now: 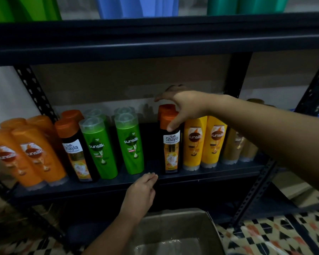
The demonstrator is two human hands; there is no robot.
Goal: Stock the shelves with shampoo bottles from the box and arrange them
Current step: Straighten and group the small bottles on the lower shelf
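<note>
A black Safi Shayla bottle [171,150] with an orange cap stands at the front of the dark shelf [99,186], a second one right behind it. My right hand [184,105] reaches over their caps with fingers spread; its thumb touches the front bottle's cap. My left hand [142,192] rests on the shelf's front edge with fingers straight, just below a gap between the bottles. Left of the gap stand green Sunsilk bottles [132,144], another Shayla bottle [75,153] and orange Sunsilk bottles [37,153]. Yellow Sunsilk bottles [193,142] stand to the right. A cardboard box [164,218] sits open below.
The shelf above [155,39] hangs low over the bottles, with large green, blue and teal containers on it. Perforated uprights [33,91] frame the bay. Brown bottles [234,148] stand at the far right. A patterned floor [265,236] lies beside the box.
</note>
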